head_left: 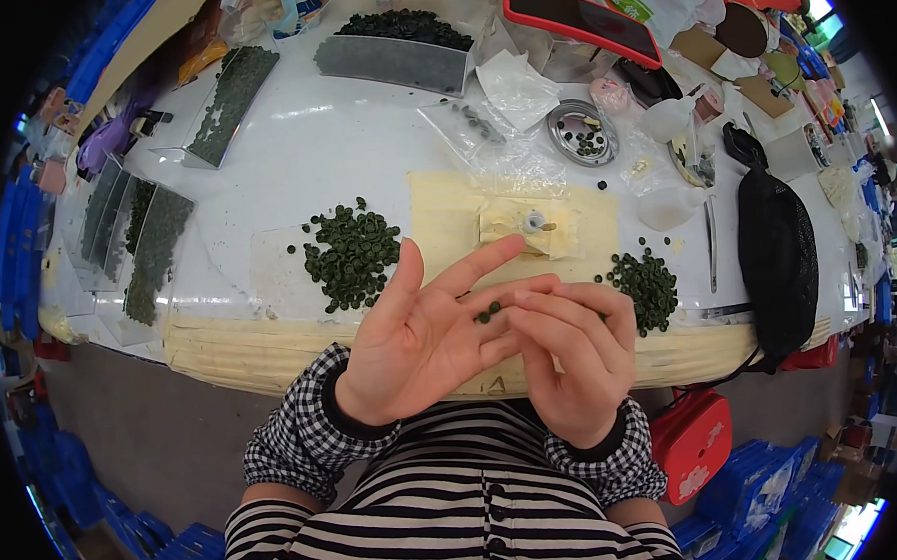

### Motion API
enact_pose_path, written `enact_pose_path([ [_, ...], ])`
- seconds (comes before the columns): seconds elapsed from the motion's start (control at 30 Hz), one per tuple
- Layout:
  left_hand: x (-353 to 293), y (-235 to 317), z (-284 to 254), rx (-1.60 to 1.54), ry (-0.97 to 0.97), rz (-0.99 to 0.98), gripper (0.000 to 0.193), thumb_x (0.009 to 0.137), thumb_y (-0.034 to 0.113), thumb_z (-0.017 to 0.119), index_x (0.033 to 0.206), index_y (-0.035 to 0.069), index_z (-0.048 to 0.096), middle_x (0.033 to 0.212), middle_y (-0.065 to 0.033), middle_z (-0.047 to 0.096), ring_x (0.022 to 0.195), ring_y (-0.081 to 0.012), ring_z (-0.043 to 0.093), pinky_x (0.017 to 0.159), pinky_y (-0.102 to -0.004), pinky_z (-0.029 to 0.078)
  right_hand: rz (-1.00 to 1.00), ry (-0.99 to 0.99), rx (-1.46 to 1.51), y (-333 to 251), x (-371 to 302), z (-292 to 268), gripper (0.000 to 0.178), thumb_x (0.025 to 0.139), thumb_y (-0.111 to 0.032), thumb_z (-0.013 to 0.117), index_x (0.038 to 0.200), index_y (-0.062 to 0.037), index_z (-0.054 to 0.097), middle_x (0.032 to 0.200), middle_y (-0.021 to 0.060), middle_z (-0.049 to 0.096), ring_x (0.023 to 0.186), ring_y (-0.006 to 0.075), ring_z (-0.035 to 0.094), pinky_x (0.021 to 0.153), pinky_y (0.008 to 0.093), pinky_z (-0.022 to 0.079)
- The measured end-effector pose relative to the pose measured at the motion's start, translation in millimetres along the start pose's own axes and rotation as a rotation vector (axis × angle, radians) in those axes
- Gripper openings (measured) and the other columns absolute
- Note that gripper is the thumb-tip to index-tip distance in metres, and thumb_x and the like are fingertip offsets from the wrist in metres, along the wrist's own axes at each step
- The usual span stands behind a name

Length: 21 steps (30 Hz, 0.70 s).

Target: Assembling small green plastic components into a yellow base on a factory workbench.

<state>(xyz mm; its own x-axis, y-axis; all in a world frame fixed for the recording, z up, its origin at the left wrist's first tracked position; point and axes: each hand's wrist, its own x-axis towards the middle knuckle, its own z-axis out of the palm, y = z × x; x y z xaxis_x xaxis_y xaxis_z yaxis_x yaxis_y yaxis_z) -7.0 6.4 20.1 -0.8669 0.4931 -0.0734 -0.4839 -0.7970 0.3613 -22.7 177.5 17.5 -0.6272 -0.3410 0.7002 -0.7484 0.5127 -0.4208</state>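
My left hand point(411, 347) is turned palm up over the table's near edge, fingers stretched out and thumb apart. A few small dark green discs point(489, 313) rest loose on its fingers. Beside them my right hand point(584, 349) is closed, its bent fingers together and their tips against the left fingers; whether something is pinched there is hidden. Beyond the hands, a tape-covered block point(562, 237) carries a small whitish round piece point(535, 219). One heap of green discs point(353, 259) lies left of my hands, and a smaller heap point(645, 286) lies to the right.
Clear bins of dark pieces point(394, 62) stand at the back and left. Farther right are a round dish point(582, 132), a red-cased phone point(582, 22), metal tweezers point(710, 244) and a black mesh bag point(778, 256). Yellowish padding point(241, 349) lines the table's front edge.
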Motion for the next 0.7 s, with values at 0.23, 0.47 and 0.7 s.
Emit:
enact_pose_path([
  [0.23,-1.6,-3.4,-4.7,0.016,-0.017,-0.039,0.077,0.101,0.059,0.018,0.154,0.003,0.010,0.140,-0.0212,0.044,0.130,-0.0264,0.043,0.109,-0.0399,0.033,-0.068,-0.078,-0.033,0.6,3.5,6.2,0.030,0.064,-0.004,0.070,0.094,-0.0033,0.069,0.091,0.0044,0.068,0.085,0.0234,0.059,0.073,0.0355,0.047],
  [0.47,-2.6,-2.1,-11.5,0.362,0.161,-0.088,0.033,0.102,0.019,0.050,0.128,-0.002,0.055,0.112,-0.0110,0.065,0.093,-0.0128,0.064,0.078,-0.0229,0.053,-0.017,0.048,0.051,3.7,4.6,-1.7,0.035,0.061,0.004,0.074,0.095,-0.0057,0.071,0.088,0.0042,0.067,0.079,0.0232,0.056,0.068,0.0340,0.046],
  [0.7,-5.2,-0.8,-16.3,0.320,0.125,-0.063,0.021,0.097,0.012,0.059,0.112,-0.002,0.065,0.094,-0.0078,0.069,0.075,-0.0083,0.062,0.062,-0.0182,0.050,-0.100,0.072,0.041,2.7,4.8,-2.5,0.036,0.060,0.004,0.076,0.095,-0.0054,0.071,0.090,0.0038,0.068,0.079,0.0220,0.056,0.067,0.0336,0.046],
])
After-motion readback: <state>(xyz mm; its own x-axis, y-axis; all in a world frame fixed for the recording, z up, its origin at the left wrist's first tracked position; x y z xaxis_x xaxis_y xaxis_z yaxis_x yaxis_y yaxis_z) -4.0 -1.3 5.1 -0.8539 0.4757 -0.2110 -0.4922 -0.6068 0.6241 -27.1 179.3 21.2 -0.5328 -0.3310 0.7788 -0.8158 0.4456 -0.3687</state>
